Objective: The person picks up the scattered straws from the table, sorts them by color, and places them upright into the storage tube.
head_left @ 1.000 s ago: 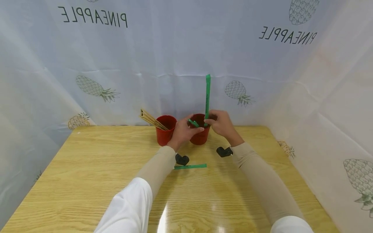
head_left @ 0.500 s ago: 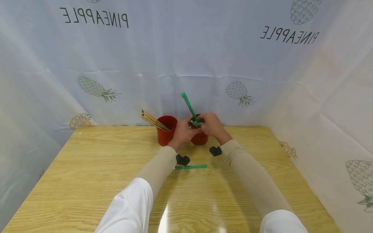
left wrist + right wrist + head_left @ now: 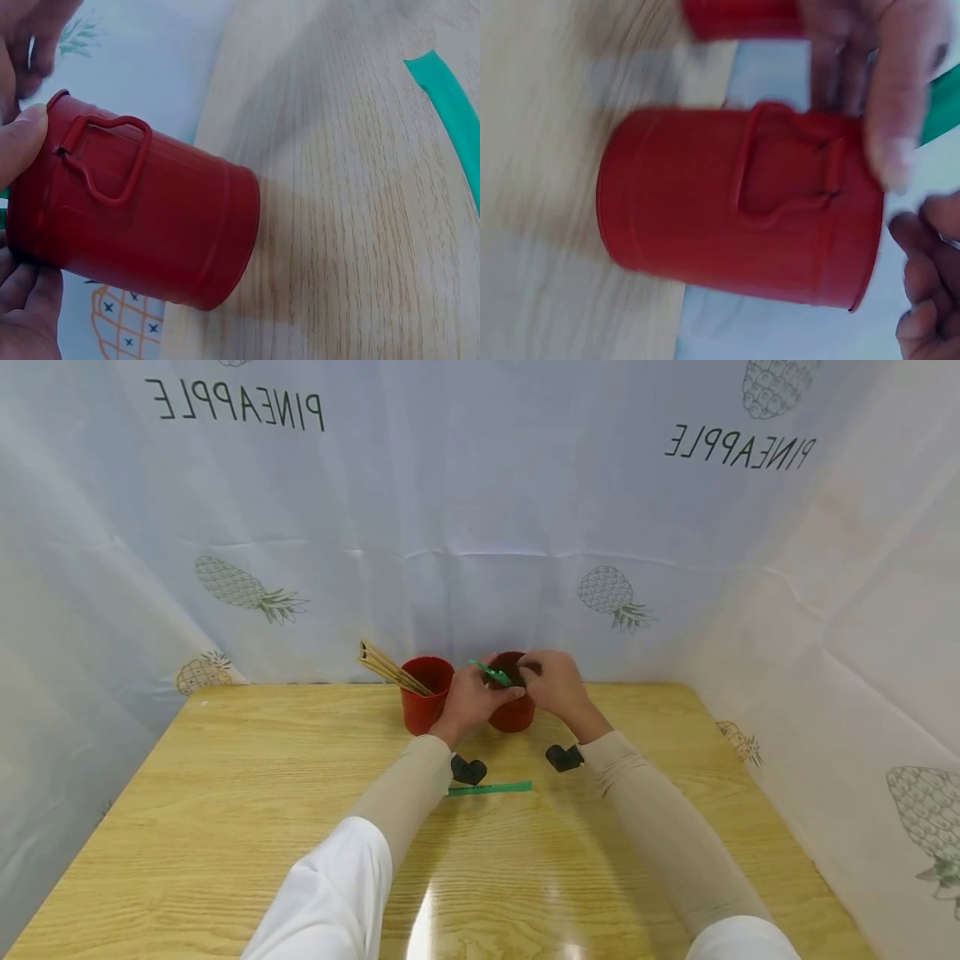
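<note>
Two small red metal buckets stand near the table's back edge. My left hand holds the right bucket by its rim, thumb on the near outer wall above a wire handle. Slim green packets lean leftward out of that bucket, over my left hand. At the rim's right side is my right hand, its fingers loosely bent just off the rim with nothing visible between them. The left bucket holds several slim tan packets leaning left.
Another green packet lies flat on the wooden table, in front of the buckets and partly hidden by the left sleeve. A pineapple-print curtain hangs right behind the buckets and along both sides. Black wrist cameras sit below the hands.
My right hand carried an upright green packet left into the right bucket, let it go leaning left, and drew back slightly right. My left hand has kept its hold.
</note>
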Available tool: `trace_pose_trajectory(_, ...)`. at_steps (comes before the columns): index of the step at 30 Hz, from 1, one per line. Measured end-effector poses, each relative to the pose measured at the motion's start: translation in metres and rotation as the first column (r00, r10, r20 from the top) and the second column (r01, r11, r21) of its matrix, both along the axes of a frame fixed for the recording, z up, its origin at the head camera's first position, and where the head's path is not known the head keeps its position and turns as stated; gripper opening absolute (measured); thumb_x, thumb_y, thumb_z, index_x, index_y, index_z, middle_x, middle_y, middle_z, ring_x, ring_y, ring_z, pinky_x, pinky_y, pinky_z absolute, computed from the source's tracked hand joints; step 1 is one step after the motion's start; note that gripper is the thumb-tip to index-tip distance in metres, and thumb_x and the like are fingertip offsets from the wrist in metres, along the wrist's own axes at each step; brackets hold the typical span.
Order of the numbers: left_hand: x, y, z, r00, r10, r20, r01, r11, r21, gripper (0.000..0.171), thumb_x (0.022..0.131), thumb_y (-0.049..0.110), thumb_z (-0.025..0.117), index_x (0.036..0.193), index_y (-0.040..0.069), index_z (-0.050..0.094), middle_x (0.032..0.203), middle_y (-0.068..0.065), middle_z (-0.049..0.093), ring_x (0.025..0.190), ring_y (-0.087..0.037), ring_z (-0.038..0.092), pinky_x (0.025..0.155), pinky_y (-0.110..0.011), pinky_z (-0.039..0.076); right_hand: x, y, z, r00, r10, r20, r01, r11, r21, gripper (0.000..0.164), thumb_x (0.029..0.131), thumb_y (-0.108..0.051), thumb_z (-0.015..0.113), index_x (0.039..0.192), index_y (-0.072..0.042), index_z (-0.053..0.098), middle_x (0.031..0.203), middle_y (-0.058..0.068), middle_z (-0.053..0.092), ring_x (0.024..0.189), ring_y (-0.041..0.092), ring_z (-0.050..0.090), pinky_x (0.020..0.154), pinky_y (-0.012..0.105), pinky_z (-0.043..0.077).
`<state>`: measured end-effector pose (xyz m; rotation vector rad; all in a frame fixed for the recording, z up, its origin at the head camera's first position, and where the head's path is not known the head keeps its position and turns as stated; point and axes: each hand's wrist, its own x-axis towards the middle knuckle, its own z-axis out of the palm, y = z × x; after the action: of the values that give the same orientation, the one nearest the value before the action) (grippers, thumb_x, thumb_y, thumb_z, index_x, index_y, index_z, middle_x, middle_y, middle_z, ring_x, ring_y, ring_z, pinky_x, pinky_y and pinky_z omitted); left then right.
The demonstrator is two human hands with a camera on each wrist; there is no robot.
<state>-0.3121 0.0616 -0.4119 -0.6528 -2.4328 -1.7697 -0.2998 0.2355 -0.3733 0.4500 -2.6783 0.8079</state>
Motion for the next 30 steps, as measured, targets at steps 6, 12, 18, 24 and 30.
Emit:
trace_pose_trajectory(6,0.001,-0.001,0.001,1.000,0.016,-0.026,-0.016,1.000,-0.012,0.056,0.090,0.026,0.084,0.141,0.013,0.064,0.127,-0.005,0.076,0.118,-0.024,0.071,0.099,-0.040,0.061,0.037,0.006,-0.010,0.996,-0.082,0.028,0.087,0.943,-0.321,0.012,0.097,-0.009,0.067,0.099,-0.002,0.078,0.095,0.016,0.076,0.081,0.024,0.063,0.072,0.032,0.053)
trace_pose_trajectory(12,0.001,0.000,0.000,0.999,0.030,-0.013,-0.030,0.999,-0.012,0.059,0.089,0.027,0.085,0.142,0.016,0.063,0.129,-0.002,0.075,0.119,-0.022,0.070,0.101,-0.041,0.060,0.069,0.002,-0.044,0.937,0.043,0.346,0.146,0.853,-0.502,0.013,0.097,-0.008,0.071,0.104,0.002,0.077,0.104,0.014,0.077,0.089,0.013,0.068,0.082,0.026,0.059)
trace_pose_trajectory(18,0.001,0.001,-0.002,1.000,0.023,0.009,-0.023,1.000,-0.002,0.062,0.089,0.027,0.084,0.145,0.014,0.061,0.129,-0.004,0.074,0.123,-0.023,0.070,0.104,-0.040,0.059,0.083,-0.005,-0.079,0.857,0.173,0.486,0.065,0.899,-0.433,0.013,0.092,-0.005,0.075,0.101,0.004,0.076,0.094,0.014,0.076,0.082,0.013,0.066,0.072,0.026,0.054)
trace_pose_trajectory(24,0.001,0.000,-0.001,0.998,0.053,0.043,-0.052,0.998,-0.017,0.077,0.089,0.029,0.085,0.155,0.008,0.050,0.126,-0.009,0.075,0.126,-0.027,0.068,0.107,-0.042,0.057,0.085,-0.007,-0.090,0.845,0.207,0.493,0.002,0.921,-0.390,0.008,0.089,-0.001,0.076,0.097,0.000,0.078,0.091,0.013,0.077,0.080,0.013,0.068,0.073,0.026,0.056)
trace_pose_trajectory(30,-0.001,-0.001,-0.001,0.997,0.053,0.049,-0.052,0.998,-0.024,0.080,0.089,0.029,0.085,0.156,0.007,0.048,0.132,-0.009,0.073,0.128,-0.027,0.068,0.107,-0.041,0.057,0.086,-0.008,-0.088,0.856,0.203,0.475,-0.046,0.945,-0.323,0.010,0.083,0.003,0.080,0.092,-0.003,0.078,0.087,0.009,0.077,0.077,0.013,0.067,0.071,0.026,0.057)
